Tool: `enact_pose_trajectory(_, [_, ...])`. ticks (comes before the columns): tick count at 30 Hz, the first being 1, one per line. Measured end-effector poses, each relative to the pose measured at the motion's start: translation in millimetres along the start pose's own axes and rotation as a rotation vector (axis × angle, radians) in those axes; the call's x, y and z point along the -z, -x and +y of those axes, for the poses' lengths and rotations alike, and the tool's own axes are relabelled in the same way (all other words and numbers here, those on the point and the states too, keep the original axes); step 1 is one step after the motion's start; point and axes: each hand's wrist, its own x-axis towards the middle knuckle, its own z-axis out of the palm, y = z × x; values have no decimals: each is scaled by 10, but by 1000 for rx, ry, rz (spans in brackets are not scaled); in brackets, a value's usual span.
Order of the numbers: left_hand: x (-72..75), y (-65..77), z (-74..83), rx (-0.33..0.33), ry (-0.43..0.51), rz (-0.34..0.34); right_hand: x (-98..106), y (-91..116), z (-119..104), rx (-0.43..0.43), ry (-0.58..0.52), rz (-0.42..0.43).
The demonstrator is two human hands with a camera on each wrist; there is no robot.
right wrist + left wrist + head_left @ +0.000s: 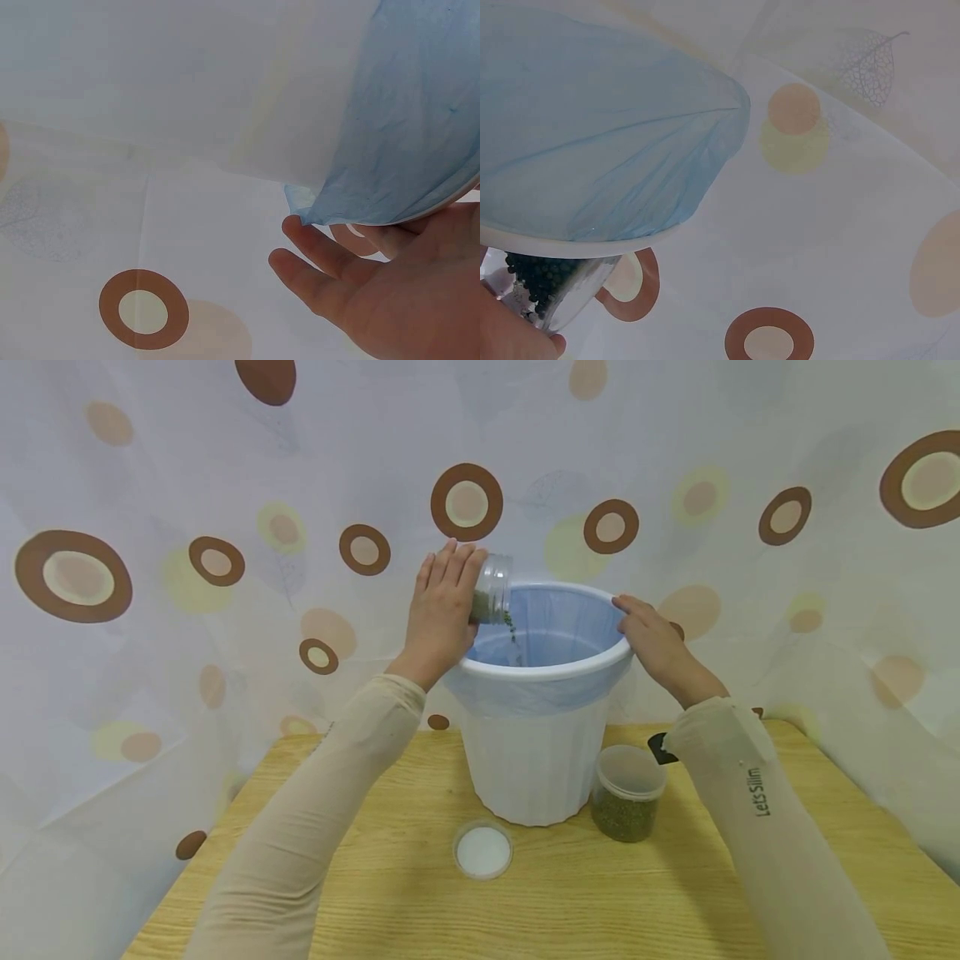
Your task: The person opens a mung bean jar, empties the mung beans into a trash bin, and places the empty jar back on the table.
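My left hand (442, 602) holds a clear plastic jar (495, 578) tipped on its side over the near left rim of a white trash bin (534, 760). Small round green beans (509, 622) fall from the jar's mouth into the bin; more of these beans (544, 277) are inside the jar in the left wrist view. A light blue bag (570, 614) lines the bin and folds over its rim. On the right side, my right hand (656, 643) grips the bin's rim, with some fingers (311, 281) reaching out beyond it in the right wrist view.
A clear jar (628, 793) without a lid, partly filled with green bits, stands right of the bin on the wooden table (405, 893). A round white lid (483, 850) lies in front of the bin. Behind hangs a patterned sheet (420, 435).
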Motion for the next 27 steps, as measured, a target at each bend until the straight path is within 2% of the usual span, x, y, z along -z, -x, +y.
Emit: enact_pose_trajectory(27, [0, 4, 11, -6, -48, -2, -6, 3, 0, -18, 1, -3])
